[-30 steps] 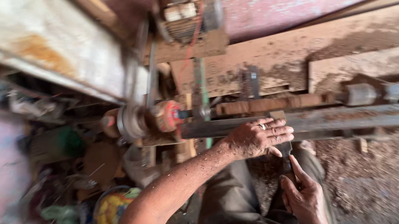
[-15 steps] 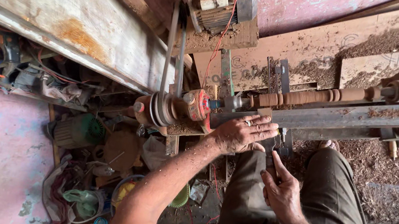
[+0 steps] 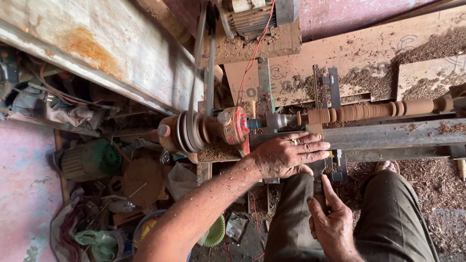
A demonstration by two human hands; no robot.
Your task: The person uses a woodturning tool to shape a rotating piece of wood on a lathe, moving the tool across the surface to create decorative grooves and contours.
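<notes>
Hands are nearest to me: my right hand rests open on my knee, fingers apart, holding nothing. My left hand lies flat, fingers together, on the metal lathe rail. Just behind it the turned wooden spindle sits between the lathe ends. Farther away stands the electric motor.

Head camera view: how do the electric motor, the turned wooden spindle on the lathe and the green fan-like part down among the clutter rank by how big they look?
1. Turned wooden spindle, the longest, though thin.
2. Electric motor, the bulkiest.
3. Green fan-like part, smallest, though it lies lower and farther from the camera, so the order is unsure.
</notes>
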